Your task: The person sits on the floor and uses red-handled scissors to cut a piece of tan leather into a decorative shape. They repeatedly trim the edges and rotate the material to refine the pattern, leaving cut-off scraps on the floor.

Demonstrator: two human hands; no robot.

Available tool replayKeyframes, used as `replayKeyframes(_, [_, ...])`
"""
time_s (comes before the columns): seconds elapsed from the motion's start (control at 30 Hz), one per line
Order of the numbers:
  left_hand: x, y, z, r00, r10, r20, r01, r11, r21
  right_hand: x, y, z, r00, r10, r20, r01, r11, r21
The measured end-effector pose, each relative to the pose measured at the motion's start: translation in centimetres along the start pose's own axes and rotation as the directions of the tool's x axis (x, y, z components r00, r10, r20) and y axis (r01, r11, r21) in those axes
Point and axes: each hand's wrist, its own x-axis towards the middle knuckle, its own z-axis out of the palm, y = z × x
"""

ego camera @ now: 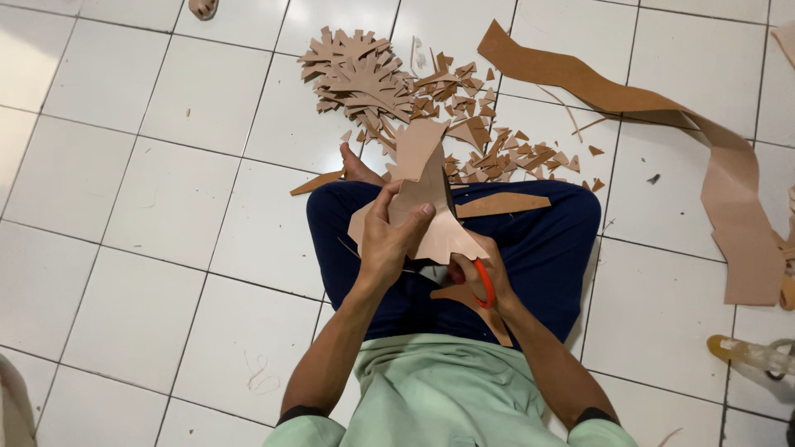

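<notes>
Over the lap, hands grip a tan sheet and orange scissors; scraps ahead.

I see a pale tan-pink sheet at centre, and orange scissor handles just toward five o'clock. Trousers are dark navy, the shirt mint green. Brown scraps lie at twelve o'clock, a tan strip at two, on a white tiled floor with grey grout.
</notes>
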Motion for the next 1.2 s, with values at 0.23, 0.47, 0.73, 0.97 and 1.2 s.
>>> replayKeyframes(0.23, [-0.1, 0.0, 0.4, 1.000, 0.004, -0.005, -0.004, 1.000, -0.007, -1.4, 0.5, 0.9, 0.982, 0.151, -0.115, -0.137, 0.983, 0.126])
replayKeyframes(0.47, [2.0, 0.1, -1.1, 0.988, 0.117, 0.098, -0.139, 0.954, 0.265, -2.0, 3.5, 0.0, 0.962, 0.249, -0.112, -0.258, 0.964, -0.071])
replayKeyframes(0.73, [0.2, -0.9, 0.1, 0.983, 0.103, 0.150, -0.126, 0.980, 0.156, -2.8, 5.9, -0.5, 0.920, 0.339, -0.196, -0.325, 0.940, 0.103])
replayKeyframes(0.97, [0.5, -3.0, 0.2, 0.989, 0.077, 0.126, -0.107, 0.964, 0.245, -1.8, 5.7, 0.7, 0.926, 0.318, -0.204, -0.272, 0.936, 0.221])
replayKeyframes(1.2, [8.5, -3.7, -5.3, 0.951, 0.041, -0.305, -0.275, 0.560, -0.781, -1.3, 2.0, 1.8, 0.923, 0.319, -0.215, -0.216, 0.892, 0.398])
